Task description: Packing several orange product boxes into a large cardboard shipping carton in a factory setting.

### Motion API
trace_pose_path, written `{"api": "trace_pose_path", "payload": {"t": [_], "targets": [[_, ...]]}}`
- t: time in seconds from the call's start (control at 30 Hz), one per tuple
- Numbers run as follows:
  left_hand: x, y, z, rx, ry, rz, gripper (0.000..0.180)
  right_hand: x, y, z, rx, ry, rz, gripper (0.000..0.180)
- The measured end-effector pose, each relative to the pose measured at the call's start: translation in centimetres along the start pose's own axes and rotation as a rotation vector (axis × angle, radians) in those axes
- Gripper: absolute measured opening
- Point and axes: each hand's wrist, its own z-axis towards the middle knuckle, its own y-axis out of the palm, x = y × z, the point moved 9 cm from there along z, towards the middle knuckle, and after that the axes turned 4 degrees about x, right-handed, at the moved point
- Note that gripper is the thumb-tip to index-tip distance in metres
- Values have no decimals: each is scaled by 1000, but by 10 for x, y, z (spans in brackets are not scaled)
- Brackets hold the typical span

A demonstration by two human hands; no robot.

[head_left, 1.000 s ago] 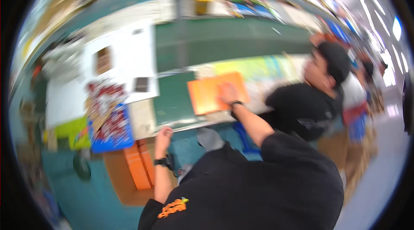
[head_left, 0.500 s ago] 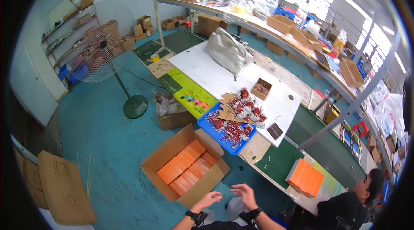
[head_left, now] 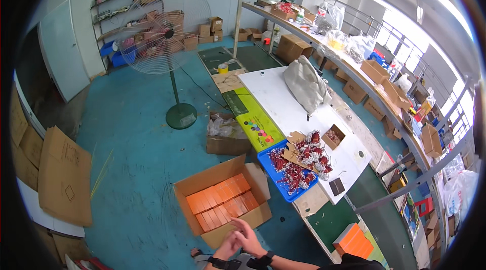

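Note:
My left hand (head_left: 226, 247) and my right hand (head_left: 247, 240) are close together at the near edge of an open cardboard carton (head_left: 259, 215). The right hand has its fingers stretched out and holds nothing. The left hand is loosely curled, its fingertips partly hidden by the right; nothing shows in it. Inside the carton, orange boxes (head_left: 218, 195) stand packed in two rows. Both wrists carry dark bands.
To the right stands a long white table (head_left: 349, 166) with a blue tray (head_left: 289, 196) of red and white pieces at its edge. More orange boxes (head_left: 353, 242) lie on the near bench. A standing fan (head_left: 174, 88) and flattened cardboard (head_left: 66, 179) are to the left.
My view has turned left, so the table and fan sit further right. My hands, apart before, have come together beside the carton. The co-worker at the lower right has left the view.

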Motion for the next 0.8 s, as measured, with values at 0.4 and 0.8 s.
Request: {"api": "trace_pose_path", "payload": {"t": [0.4,0.8], "targets": [[200,-102,-26,-242,100,-116,33,-14,207,107,-77,-263,-272,46],[311,-208,-15,-176,-10,-131,27,-17,331,191,-68,-40,-275,41]]}}
